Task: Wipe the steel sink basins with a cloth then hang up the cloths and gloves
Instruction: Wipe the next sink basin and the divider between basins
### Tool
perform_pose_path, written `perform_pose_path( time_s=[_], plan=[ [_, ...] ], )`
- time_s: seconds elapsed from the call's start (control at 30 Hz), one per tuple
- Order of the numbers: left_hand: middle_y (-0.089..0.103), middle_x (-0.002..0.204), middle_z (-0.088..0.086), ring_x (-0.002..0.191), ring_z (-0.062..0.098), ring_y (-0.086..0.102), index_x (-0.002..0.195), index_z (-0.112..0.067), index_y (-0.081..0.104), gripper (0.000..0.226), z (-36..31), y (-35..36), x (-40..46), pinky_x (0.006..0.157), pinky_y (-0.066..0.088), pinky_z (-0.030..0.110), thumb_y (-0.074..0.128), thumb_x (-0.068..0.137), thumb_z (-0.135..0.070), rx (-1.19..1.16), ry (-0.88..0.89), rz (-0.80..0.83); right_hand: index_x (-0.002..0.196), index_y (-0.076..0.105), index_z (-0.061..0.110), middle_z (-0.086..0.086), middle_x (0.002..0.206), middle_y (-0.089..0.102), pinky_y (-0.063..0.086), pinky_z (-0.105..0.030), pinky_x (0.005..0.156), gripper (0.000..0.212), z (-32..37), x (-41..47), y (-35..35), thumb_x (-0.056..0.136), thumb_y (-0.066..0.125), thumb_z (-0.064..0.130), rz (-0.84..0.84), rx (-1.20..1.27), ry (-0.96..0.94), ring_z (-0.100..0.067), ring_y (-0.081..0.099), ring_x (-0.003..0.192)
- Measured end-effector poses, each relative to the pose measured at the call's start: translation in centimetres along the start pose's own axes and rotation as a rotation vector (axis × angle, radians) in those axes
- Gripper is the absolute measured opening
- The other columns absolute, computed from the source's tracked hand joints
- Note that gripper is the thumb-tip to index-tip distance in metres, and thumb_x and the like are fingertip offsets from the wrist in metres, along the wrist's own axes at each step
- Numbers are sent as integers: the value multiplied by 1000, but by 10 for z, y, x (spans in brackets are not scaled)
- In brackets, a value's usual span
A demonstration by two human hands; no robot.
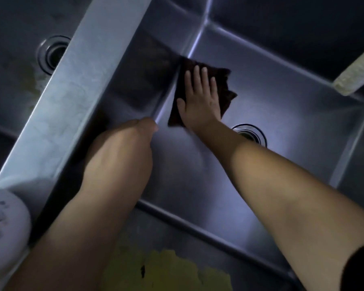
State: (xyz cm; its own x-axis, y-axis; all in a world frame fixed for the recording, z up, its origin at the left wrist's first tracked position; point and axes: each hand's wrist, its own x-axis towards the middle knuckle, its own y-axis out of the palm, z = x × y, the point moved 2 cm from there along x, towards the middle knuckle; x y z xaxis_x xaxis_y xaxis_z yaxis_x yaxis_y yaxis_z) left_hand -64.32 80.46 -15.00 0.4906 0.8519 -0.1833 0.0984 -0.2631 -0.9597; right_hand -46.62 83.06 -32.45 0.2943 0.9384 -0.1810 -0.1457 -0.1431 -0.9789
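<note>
Head view, looking down into a steel sink basin (pixel 282 127). Right hand (pixel 200 99) lies flat on a dark brown cloth (pixel 225 89), fingers straight and slightly spread, palm pressing the cloth onto the basin floor; no grasp, just pressing. Cloth sits at the far left edge of the floor, its left side touching the seam where the floor meets the left wall, top corner near the far corner of the basin. Cloth looks folded, a flap sticking out on its right side. Drain (pixel 250 133) of this basin lies just beside the right wrist, partly hidden by the forearm.

Left hand (pixel 126 143) is inside the same basin near the left wall, curled down so only the back of the hand and the knuckles show; fingers hidden, cannot tell whether it holds anything.

Divider ledge (pixel 76 85) runs diagonally between this basin and a second basin (pixel 13 85) on the left, which has its own drain (pixel 54 53) and some staining. White rounded object (pixel 4 223) at the lower left edge, unclear what. Yellow patch (pixel 166 269) on the near rim at bottom. Pale strip (pixel 357 72) at the upper right edge.
</note>
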Motion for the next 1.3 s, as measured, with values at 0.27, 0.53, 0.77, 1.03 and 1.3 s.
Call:
perform_pose_path(
  time_s=[0.27, 0.53, 0.77, 1.03, 1.3],
  plan=[
    [69, 97, 10, 86, 35, 63, 103, -17, 66, 19, -15, -13, -7, 64, 45, 36, 58, 86, -13, -25, 124, -107, 151, 19, 11, -15, 158, 14, 8, -48, 118, 73, 11, -132, 26, 88, 37, 45, 114, -29, -484, -32, 7, 146],
    [69, 104, 6, 87, 35, 59, 94, -11, 71, 18, -16, -32, -16, 70, 47, 43, 56, 86, -8, -96, 261, -362, 147, 27, 9, -16, 153, 25, 11, -50, 116, 68, -91, -286, 27, 89, 43, 42, 215, -72, -654, -36, 24, 141],
    [70, 103, -13, 101, 24, 54, 84, -24, 72, 18, -15, -33, -11, 87, 33, 37, 56, 88, -17, 10, 268, -493, 146, 35, 18, -3, 153, 32, 17, -47, 118, 57, -40, -258, 27, 91, 36, 32, 292, 64, -1006, -24, 24, 143],
    [69, 97, -16, 106, 11, 41, 85, -25, 70, 17, -16, -25, -7, 93, 21, 30, 57, 86, -14, 115, 259, -443, 149, 24, 16, -6, 156, 23, -1, -45, 118, 63, 75, -157, 30, 93, 44, 38, 235, 31, -959, -27, 15, 146],
    [70, 97, -14, 106, 17, 49, 82, -24, 69, 18, -16, -23, -6, 92, 24, 32, 59, 81, -10, 166, 237, -462, 149, 28, 21, -3, 156, 24, 0, -47, 117, 54, 60, -195, 41, 98, 37, 37, 200, 49, -876, -24, 17, 145]
  ],
)
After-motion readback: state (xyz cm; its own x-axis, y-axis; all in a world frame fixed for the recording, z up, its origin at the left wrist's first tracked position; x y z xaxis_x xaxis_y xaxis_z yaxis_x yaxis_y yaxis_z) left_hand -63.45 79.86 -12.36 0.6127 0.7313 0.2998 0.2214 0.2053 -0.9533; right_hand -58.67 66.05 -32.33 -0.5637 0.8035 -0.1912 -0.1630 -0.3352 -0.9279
